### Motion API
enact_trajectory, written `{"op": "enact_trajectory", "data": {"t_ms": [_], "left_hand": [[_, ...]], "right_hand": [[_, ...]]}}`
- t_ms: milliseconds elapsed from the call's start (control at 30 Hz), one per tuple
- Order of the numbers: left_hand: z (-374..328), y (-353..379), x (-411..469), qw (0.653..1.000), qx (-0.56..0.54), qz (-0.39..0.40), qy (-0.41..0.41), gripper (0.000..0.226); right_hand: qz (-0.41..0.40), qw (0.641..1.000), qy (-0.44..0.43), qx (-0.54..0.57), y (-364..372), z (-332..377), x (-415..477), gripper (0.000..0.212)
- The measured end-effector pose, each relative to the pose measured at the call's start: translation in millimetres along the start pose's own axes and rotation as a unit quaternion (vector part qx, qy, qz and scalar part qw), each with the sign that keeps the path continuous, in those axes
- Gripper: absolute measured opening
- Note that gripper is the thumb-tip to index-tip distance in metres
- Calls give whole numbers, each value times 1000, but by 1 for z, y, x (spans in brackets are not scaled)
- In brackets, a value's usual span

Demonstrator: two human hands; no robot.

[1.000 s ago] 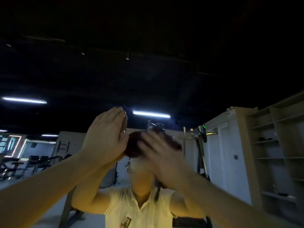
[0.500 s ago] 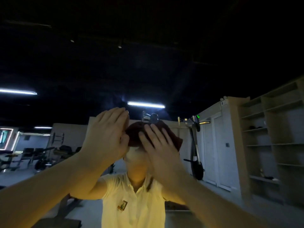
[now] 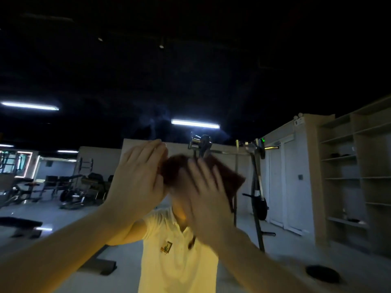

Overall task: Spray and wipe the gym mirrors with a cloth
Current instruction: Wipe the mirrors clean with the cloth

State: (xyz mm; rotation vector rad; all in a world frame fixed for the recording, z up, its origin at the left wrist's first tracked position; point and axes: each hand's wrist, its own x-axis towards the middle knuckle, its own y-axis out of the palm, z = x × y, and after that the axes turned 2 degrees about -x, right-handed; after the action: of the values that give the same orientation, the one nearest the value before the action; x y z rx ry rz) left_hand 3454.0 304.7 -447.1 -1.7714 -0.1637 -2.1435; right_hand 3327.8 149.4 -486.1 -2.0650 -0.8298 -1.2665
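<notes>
— What is the person wearing?
— A pale yellow polo shirt [image 3: 175,265], seen in reflection. It has a soft collar [image 3: 168,214] and a short sleeve [image 3: 153,226] that ends above the elbow.
— Any marking on it?
— A small badge [image 3: 166,247] on the chest, left of the placket, in green and orange. The design is too small to read.
— And the arms?
— The left forearm [image 3: 63,250] and right forearm [image 3: 254,256] are bare up to the left hand [image 3: 139,178] and right hand [image 3: 207,199].
— Anything on the head?
— A dark metal rig [image 3: 201,144] rises above it.

Cloth [image 3: 222,174] dark red-brown; reflected shirt [image 3: 169,261] pale yellow; ceiling [image 3: 190,60] black.
</notes>
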Motion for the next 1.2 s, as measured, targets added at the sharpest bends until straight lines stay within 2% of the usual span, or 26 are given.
{"op": "enact_trajectory", "data": {"t_ms": [67,133,167,200,233,300,333,400,467,500,633,733,767,833,867,900,933,1000,1067,1133,1200], "left_hand": [[-3,0,-11,1000,-11,13,-16,55],[-4,1,-24,999,-19,32,-12,53],[-4,1,-30,999,-16,41,-5,52],[-4,0,-34,999,-9,48,3,53],[-2,-1,-38,998,-1,57,9,54],[1,0,-45,997,7,75,10,55],[2,0,-48,997,9,80,5,56],[2,2,-53,997,11,80,-2,57],[1,1,-58,998,6,65,-9,55],[1,1,-61,999,-2,51,-10,53],[-1,3,-77,997,-64,9,-40,41],[-6,9,-100,995,-76,18,-54,32],[-9,11,-109,996,-68,27,-50,33],[-13,11,-122,996,-62,44,-46,35],[-15,9,-125,996,-63,50,-43,37],[-15,6,-126,996,-61,56,-39,41],[-16,4,-127,996,-58,64,-34,45],[-16,4,-128,996,-49,77,-14,50],[-17,5,-133,995,-31,91,-8,55],[-16,8,-136,995,-20,101,-11,59],[-15,11,-137,995,-30,99,-12,58]], "right_hand": [[57,987,-147,-17,-1,8,-60,51],[113,944,-303,-64,-8,-17,-79,50],[137,923,-347,-96,-12,-38,-70,52],[151,916,-350,-121,-13,-59,-51,57],[150,931,-307,-132,-14,-78,-25,62],[84,981,-133,-114,-20,-104,33,60],[42,994,-45,-88,-24,-108,59,55],[-14,994,95,-45,-29,-91,96,52],[-42,987,154,-24,-19,-56,104,54],[-45,989,142,-23,-12,-37,97,54],[-10,1000,-7,-5,8,22,15,57],[32,995,-96,2,13,40,-57,56],[60,987,-149,-2,12,40,-78,56],[109,949,-289,-56,5,21,-101,57],[120,928,-340,-93,0,3,-97,58],[122,920,-354,-120,-5,-17,-85,59],[110,932,-322,-127,-9,-35,-66,60],[66,982,-144,-103,-15,-62,-22,58],[26,997,27,-65,-19,-61,12,53],[-8,993,112,-35,-13,-33,26,56],[-19,992,128,-7,-5,-3,22,57]]}}
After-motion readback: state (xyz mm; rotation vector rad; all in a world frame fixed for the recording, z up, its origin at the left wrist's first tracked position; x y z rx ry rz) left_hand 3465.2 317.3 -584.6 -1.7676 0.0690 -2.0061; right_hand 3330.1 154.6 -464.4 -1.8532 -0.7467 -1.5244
